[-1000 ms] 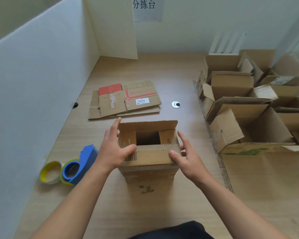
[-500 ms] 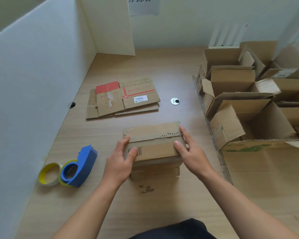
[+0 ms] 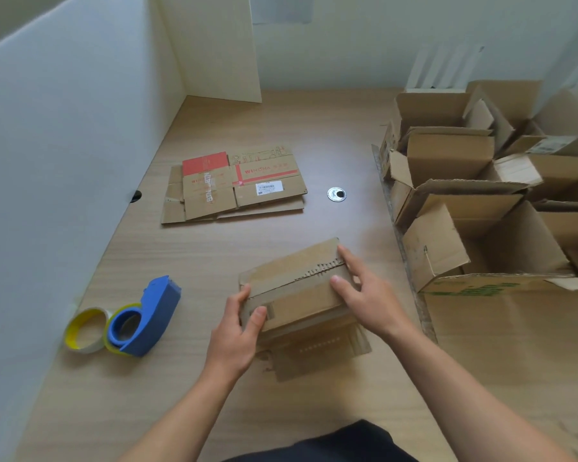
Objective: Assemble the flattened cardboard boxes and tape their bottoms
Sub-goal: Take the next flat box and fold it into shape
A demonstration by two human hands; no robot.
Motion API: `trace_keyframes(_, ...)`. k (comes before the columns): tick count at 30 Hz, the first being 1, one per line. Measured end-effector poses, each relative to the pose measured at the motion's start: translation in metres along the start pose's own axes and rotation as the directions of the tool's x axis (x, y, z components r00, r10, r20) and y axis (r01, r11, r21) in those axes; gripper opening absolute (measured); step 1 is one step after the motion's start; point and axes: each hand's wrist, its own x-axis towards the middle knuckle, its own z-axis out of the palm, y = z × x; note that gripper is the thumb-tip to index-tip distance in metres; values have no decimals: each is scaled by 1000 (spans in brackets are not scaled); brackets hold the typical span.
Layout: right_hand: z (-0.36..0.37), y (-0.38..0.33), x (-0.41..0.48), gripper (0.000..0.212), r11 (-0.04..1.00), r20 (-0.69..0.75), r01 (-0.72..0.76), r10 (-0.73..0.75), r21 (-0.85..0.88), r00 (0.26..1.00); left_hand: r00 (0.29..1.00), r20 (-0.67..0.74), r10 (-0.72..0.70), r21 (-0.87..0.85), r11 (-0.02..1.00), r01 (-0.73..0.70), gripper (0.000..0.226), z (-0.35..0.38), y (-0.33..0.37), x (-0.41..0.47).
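Note:
A small brown cardboard box (image 3: 297, 295) stands on the wooden table (image 3: 214, 255) in front of me, its upper flaps folded shut and meeting along a ragged seam. My left hand (image 3: 239, 328) grips the box's left end, thumb on top. Over at the box's right end, my right hand (image 3: 364, 295) presses on the flaps with its fingers spread flat. A blue tape dispenser (image 3: 147, 315) with a yellow-rimmed roll lies to the left. Flattened boxes (image 3: 234, 186) with red print lie farther back.
A loose yellow-rimmed tape roll (image 3: 85, 330) sits beside the dispenser. Several assembled open boxes (image 3: 481, 195) crowd the right side on a cardboard sheet. White partition walls (image 3: 64, 145) close off the left and back. A round metal grommet (image 3: 336, 194) sits in the tabletop.
The box's top stood open a second ago; both hands have folded the flaps down shut. The box has since turned slightly, its right end farther away.

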Motion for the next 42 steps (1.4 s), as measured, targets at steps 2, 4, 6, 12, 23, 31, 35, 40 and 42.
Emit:
trace_keyframes(2,12,5,-7,60,992,52,-30,24,119,998,999,-31,27,69,997,-24,57,-17,-5,-1)
trace_keyframes(4,26,8,-14,60,981,105,-59,40,183,994,998,-38,57,145,988,-51,57,-34,-9,0)
trace_keyframes(6,40,10,-20,60,983,162,-74,47,167,986,997,-38,63,230,972,-53,53,-43,-13,1)
trace_keyframes(12,56,-3,-18,47,931,62,171,-159,-322,985,995,-66,73,255,966,-54,45,-38,-13,-4)
trace_keyframes(23,107,-31,-19,65,737,212,342,-269,-583,940,1000,15,-14,132,991,12,51,-43,-8,10)
trace_keyframes(31,109,-34,-13,57,767,172,342,-297,-543,939,994,-59,97,310,948,-75,42,-80,-20,25)
trace_keyframes(35,111,-37,-15,48,763,160,340,-304,-549,939,978,-204,47,631,770,95,63,-122,-52,34)
trace_keyframes(40,115,-42,-11,43,767,146,323,-293,-554,945,974,-97,-204,762,614,205,79,-138,-91,42)
trace_keyframes(42,116,-44,-8,43,747,161,338,-302,-572,940,966,-84,-246,759,612,222,79,-133,-99,46)
